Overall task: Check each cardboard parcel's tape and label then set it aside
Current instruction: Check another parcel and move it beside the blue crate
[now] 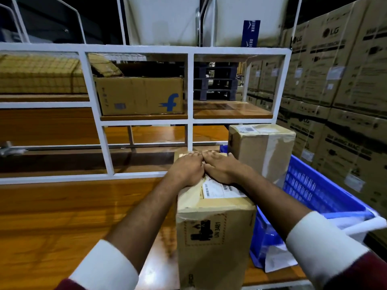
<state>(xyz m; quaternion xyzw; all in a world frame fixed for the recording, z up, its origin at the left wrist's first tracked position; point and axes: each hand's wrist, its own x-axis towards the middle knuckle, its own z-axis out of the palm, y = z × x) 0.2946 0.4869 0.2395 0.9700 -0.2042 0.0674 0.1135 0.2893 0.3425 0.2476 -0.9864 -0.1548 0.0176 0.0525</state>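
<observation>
A tall cardboard parcel (213, 237) stands on the wooden table in front of me, with a white printed label (219, 190) on its top and a hazard mark on its near face. My left hand (186, 168) and my right hand (222, 167) lie side by side, palms down, pressing on the far part of the parcel's top. The fingers reach to the far edge; the tape under them is hidden. A second taped parcel (261, 147) with a label on top stands upright in the blue crate to the right.
A blue plastic crate (314, 191) sits at the table's right end with white plastic bags inside. A white metal shelf frame (189, 122) rises behind, holding a carton with a blue logo (140, 96). Stacked large cartons (339, 84) wall off the right.
</observation>
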